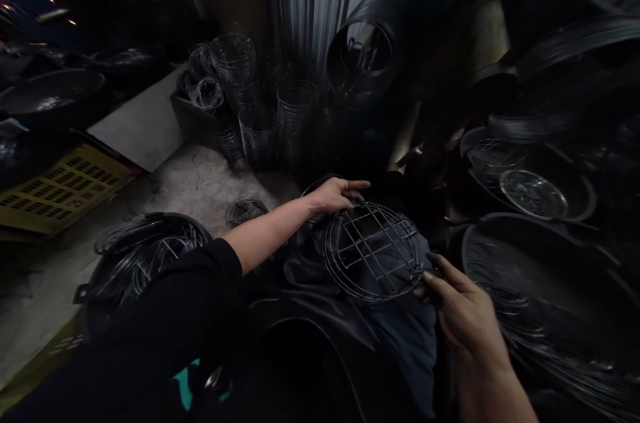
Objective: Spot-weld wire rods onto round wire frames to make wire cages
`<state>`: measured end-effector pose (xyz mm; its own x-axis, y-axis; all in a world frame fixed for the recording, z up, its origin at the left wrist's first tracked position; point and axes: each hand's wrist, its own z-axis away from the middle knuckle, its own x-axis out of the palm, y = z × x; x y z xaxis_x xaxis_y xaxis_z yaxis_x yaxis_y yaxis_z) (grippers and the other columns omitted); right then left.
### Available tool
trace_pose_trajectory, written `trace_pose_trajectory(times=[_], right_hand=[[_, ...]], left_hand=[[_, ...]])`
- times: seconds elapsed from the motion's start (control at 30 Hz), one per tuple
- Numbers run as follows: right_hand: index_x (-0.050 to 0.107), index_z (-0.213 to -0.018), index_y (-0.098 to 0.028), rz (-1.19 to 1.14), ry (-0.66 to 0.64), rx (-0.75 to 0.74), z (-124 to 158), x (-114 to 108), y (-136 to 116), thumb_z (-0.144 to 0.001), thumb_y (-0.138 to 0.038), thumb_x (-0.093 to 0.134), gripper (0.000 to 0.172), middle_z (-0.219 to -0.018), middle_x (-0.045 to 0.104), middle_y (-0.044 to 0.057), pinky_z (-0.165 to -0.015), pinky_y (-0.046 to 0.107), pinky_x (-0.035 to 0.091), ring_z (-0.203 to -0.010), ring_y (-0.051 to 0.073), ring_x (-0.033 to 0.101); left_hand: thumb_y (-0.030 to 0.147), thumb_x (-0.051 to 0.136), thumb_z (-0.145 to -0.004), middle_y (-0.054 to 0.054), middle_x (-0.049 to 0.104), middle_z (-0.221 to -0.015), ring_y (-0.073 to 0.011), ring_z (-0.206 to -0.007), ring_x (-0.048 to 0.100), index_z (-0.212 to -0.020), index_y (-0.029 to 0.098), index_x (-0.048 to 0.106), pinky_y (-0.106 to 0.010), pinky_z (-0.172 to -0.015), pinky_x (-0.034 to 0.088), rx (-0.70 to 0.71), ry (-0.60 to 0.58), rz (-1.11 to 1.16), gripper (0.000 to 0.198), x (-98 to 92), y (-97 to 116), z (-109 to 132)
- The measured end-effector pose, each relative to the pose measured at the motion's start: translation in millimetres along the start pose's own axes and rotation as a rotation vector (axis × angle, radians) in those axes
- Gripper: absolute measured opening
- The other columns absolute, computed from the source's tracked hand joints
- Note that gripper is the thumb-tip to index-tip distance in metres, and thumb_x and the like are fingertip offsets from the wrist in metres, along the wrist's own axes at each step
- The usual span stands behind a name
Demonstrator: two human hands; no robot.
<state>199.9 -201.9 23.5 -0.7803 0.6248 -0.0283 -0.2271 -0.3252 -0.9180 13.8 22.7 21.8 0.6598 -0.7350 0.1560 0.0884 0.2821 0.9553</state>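
My right hand (463,306) pinches the right edge of a round wire grill rack (373,246) between thumb and fingers. The rack has a crossed grid inside a ring and is held over my lap, above dark grey-blue trousers (410,323). At the rack's far left edge is my left hand (336,196), index finger stretched out and the other fingers bent down. Whether those bent fingers touch the rim is unclear. Part of another wire ring (306,191) shows behind my left wrist, mostly hidden by it.
Left of me stands a tub of loose wire pieces (150,243), with a wire coil (246,211) on the floor beyond. Stacked wire baskets (257,133) stand ahead. On the right are a black basin (540,236) with wire rings and another basin (583,190). A yellow crate (65,186) is far left.
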Motion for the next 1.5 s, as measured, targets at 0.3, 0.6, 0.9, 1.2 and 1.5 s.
trace_pose_trajectory(times=[0.3, 0.6, 0.9, 1.2, 1.5], right_hand=[[0.067, -0.116, -0.015, 0.368, -0.011, -0.053, 0, -6, -7, -0.057, -0.036, 0.070, 0.062, -0.119, 0.063, 0.009, -0.103, 0.040, 0.040, -0.118, 0.030, 0.052], [0.057, -0.128, -0.015, 0.404, -0.069, -0.082, 7, -8, -5, -0.056, -0.044, 0.073, 0.079, -0.131, 0.053, 0.013, -0.101, 0.041, 0.041, -0.120, 0.032, 0.050], [0.051, -0.136, -0.022, 0.933, -0.141, -0.316, -3, -13, 6, -0.073, -0.049, 0.053, 0.069, -0.130, 0.049, 0.010, -0.109, 0.046, 0.029, -0.126, 0.032, 0.042], [0.033, -0.146, -0.024, 0.780, -0.242, -0.227, 9, -16, 9, -0.069, -0.058, 0.064, 0.091, -0.148, 0.032, 0.007, -0.111, 0.039, 0.028, -0.136, 0.029, 0.031], [0.033, -0.146, -0.022, 0.864, -0.257, -0.261, -1, -18, 14, -0.069, -0.060, 0.063, 0.091, -0.147, 0.034, 0.010, -0.112, 0.042, 0.025, -0.136, 0.030, 0.030]], left_hand=[[-0.009, 0.055, -0.061, -0.007, 0.069, -0.101, -0.0071, -0.068, 0.061, -0.137, 0.017, 0.044, -0.016, -0.059, 0.044, -0.029, -0.097, 0.012, 0.081, -4.9, 4, 7], [-0.010, 0.055, -0.057, -0.013, 0.067, -0.113, -0.0115, -0.078, 0.064, -0.136, 0.015, 0.045, -0.018, -0.061, 0.045, -0.060, -0.117, 0.050, 0.084, -9.8, 4, 13], [-0.008, 0.054, -0.060, -0.014, 0.061, -0.124, -0.0144, -0.087, 0.065, -0.136, 0.016, 0.045, -0.020, -0.065, 0.049, -0.042, -0.155, -0.071, 0.081, -8.2, 3, 14], [0.003, 0.081, -0.045, -0.006, 0.042, -0.145, -0.0229, -0.137, 0.034, -0.147, 0.023, 0.020, -0.030, -0.109, 0.031, 0.118, -0.500, -0.428, 0.121, -26.8, 11, 33], [0.019, 0.089, -0.044, -0.004, 0.054, -0.134, -0.0260, -0.123, 0.050, -0.147, 0.027, 0.018, -0.032, -0.101, 0.040, 0.107, -0.417, -0.638, 0.126, -22.6, 6, 42]])
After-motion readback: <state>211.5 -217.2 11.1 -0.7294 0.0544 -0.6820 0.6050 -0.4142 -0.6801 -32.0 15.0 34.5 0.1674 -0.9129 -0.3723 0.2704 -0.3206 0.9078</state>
